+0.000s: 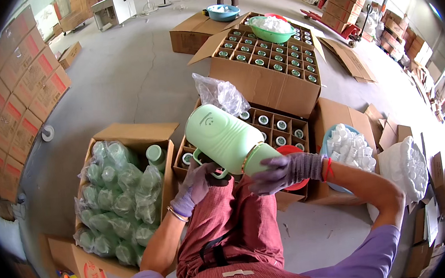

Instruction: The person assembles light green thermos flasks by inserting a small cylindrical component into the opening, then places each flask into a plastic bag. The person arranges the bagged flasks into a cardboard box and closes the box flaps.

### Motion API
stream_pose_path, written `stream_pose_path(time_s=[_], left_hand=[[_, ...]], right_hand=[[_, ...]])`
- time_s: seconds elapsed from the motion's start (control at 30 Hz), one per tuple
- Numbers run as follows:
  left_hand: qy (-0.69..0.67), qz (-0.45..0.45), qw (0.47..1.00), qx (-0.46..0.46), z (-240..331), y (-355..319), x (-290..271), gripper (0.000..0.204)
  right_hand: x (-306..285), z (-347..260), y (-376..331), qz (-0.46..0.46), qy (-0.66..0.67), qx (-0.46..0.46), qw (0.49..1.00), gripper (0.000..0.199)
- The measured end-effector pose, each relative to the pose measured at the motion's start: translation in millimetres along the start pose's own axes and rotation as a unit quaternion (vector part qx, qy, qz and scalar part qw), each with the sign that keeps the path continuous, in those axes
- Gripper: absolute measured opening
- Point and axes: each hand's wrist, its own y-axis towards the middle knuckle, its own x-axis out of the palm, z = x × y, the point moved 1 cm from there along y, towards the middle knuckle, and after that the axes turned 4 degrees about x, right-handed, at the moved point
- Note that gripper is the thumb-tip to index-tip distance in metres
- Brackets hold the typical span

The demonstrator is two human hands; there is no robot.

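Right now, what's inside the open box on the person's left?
The open box holds pale green jugs wrapped in clear plastic, one standing unwrapped at the back. Whatever lies beneath the top layer is covered.

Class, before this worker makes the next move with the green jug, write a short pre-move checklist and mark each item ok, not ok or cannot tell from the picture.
1. Left hand grips the handle of the green jug: ok.
2. Right hand covers the jug's mouth end: ok.
3. Stopper or cap seated in the mouth: cannot tell, the hand hides it.
4. Divided carton in front has room for the jug: cannot tell.
5. Supply of bagged jugs in the open box at the person's left: ok, well filled.
6. Basin of white parts close to the right hand: ok.
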Motion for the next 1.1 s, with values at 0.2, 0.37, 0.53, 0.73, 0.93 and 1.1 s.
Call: stream_pose_path(time_s=[0.2, 0.37, 0.53, 0.73, 0.93, 1.1], left_hand=[[0.133, 0.07, 0.957, 0.25, -14, 9, 17, 0.025], [0.546, 0.102, 0.751, 0.356, -20, 8, 4, 0.026], [0.576, 0.11, 0.715, 0.38, 2, 2, 13, 0.04], [0.243, -0.004, 0.944, 0.224, -8, -21, -4, 0.047], [0.408, -0.191, 0.87, 0.2, -12, -78, -35, 0.035], [0.347, 0.178, 0.919, 0.056, 26, -64, -193, 0.025]], right_hand=[[0, -17, 21, 0.2, 0.236, 0.556, 0.771, 0.074], [8, -40, 16, 0.347, 0.615, 0.639, 0.303, 0.084], [15, -74, -18, 0.288, 0.853, 0.433, -0.04, 0.091], [40, -61, -20, 0.204, 0.677, 0.639, 0.303, 0.055], [96, -73, -16, 0.251, 0.767, 0.546, 0.225, 0.068], [91, -72, 33, 0.101, 0.799, 0.492, 0.331, 0.061]])
